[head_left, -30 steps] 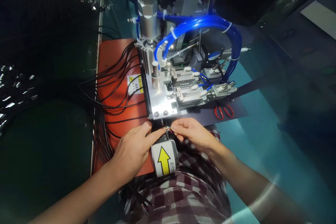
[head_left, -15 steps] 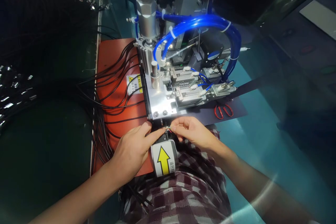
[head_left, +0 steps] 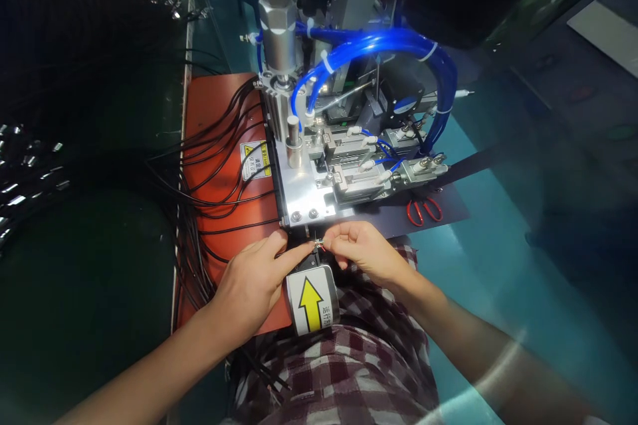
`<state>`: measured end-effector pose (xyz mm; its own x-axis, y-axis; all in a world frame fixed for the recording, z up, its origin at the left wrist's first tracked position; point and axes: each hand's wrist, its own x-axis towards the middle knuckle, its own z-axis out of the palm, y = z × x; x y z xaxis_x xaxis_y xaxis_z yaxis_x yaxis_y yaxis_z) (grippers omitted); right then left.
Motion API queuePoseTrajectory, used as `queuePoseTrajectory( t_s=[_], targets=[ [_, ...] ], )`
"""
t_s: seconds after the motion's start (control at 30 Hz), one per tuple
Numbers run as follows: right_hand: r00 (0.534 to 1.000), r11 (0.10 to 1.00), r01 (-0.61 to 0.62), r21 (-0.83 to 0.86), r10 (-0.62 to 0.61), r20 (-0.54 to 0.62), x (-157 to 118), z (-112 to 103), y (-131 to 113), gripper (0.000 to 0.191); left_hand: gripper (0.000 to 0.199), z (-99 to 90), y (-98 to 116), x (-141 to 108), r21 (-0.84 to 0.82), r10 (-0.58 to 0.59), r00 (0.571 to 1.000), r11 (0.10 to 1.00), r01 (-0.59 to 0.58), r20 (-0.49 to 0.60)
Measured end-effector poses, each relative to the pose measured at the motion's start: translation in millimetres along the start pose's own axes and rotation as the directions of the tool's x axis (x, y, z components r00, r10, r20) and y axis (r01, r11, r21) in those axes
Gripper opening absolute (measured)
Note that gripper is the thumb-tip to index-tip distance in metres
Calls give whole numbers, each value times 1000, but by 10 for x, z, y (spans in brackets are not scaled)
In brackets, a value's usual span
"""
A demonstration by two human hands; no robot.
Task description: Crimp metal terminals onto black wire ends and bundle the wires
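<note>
My left hand (head_left: 254, 279) lies at the front edge of the machine. Its thumb reaches right, the tip touching a small metallic connector piece (head_left: 318, 243); the other fingers curl beside the machine's edge, and what is under them is hidden. From the other side my right hand (head_left: 363, 251) pinches what look like thin wires at the piece, with a bit of red wire (head_left: 323, 248) showing by the fingertips. Just below the connector is a black block bearing a white label with a yellow arrow (head_left: 312, 304). The machine's metal plate (head_left: 304, 192) is right above both hands.
Black cables (head_left: 234, 200) run over an orange-red board (head_left: 224, 166) on the left. Blue air hoses (head_left: 379, 43) arch over the machine's cylinders (head_left: 359, 179). Red-handled scissors (head_left: 423, 212) lie on a dark plate at right. Shiny metal parts (head_left: 24, 159) cover the far-left table.
Hardly anything differs. Both hands keep their places at the small connector, with only a very slight shift of the right hand and forearm.
</note>
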<state>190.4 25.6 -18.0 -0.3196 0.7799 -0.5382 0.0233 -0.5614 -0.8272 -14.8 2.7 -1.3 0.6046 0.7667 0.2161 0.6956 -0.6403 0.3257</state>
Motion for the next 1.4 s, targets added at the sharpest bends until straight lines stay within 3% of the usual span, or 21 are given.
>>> queuePoseTrajectory(
  t_s=[0.2,0.73,1.03,1.13,1.2,1.27,1.4],
  targets=[
    [999,997,-39,72,37,32,22,-16,14,12,39,-4,-1,1,-17,5,1000,1000,-6,-10],
    [996,999,-41,12,40,83,15,-46,-58,10,42,11,-12,0,10,20,1000,1000,-20,-1],
    [1000,1000,-7,13,7,13,0,-25,-4,12,42,27,-30,-15,-59,12,1000,998,-11,16],
    [999,998,48,-35,-48,0,-76,-7,-46,12,39,-21,1,-31,-163,-53,998,985,57,27],
    [995,990,104,-92,-104,3,-163,11,-105,12,33,-90,63,-20,-272,-145,987,949,157,63],
    [988,975,157,-154,-155,28,-258,35,-168,11,29,-171,151,13,-406,-238,957,868,286,166],
    [972,949,227,-217,-205,117,-406,89,-238,8,18,-269,314,115,-640,-341,868,587,497,361]
  ],
)
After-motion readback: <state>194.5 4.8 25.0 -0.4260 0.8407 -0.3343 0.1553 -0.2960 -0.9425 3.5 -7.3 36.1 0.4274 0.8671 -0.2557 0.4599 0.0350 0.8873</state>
